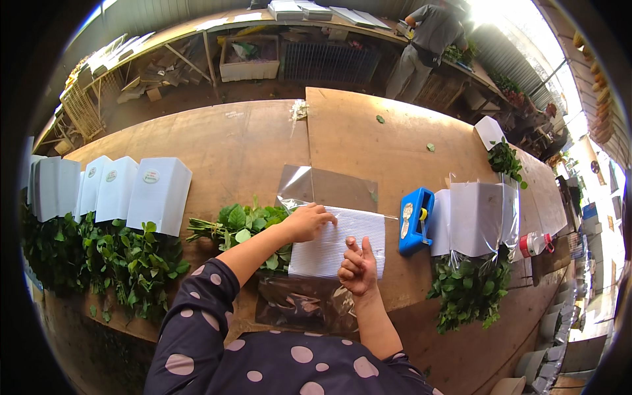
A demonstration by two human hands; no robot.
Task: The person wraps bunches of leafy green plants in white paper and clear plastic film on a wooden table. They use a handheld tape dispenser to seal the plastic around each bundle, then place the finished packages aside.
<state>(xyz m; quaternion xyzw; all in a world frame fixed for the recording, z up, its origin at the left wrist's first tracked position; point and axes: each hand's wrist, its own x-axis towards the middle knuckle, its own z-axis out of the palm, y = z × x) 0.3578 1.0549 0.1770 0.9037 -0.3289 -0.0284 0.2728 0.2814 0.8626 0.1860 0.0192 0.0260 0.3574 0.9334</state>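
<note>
A bundle of leafy green stems [247, 222] lies before me, its cut ends to the left. Its right end goes under a white corrugated cardboard sleeve [316, 259]. My left hand [310, 223] rests on the upper left of this cardboard, fingers bent, palm down. Over the cardboard's lower right, my right hand [358, 269] is raised with index finger and thumb apart and the other fingers curled. Whether a bit of clear tape sticks to its fingertip, I cannot tell. Clear plastic film [340, 185] spreads beneath, showing above and below the cardboard. A blue tape dispenser [412, 239] stands to the right.
Several white-wrapped leafy bundles [159, 190] line the table's left. More wrapped bundles [474, 212] lie right, by a plastic bottle [533, 245]. Beyond the wooden table [237, 138], a person [429, 39] stands at a back bench [237, 20] with stacked sheets.
</note>
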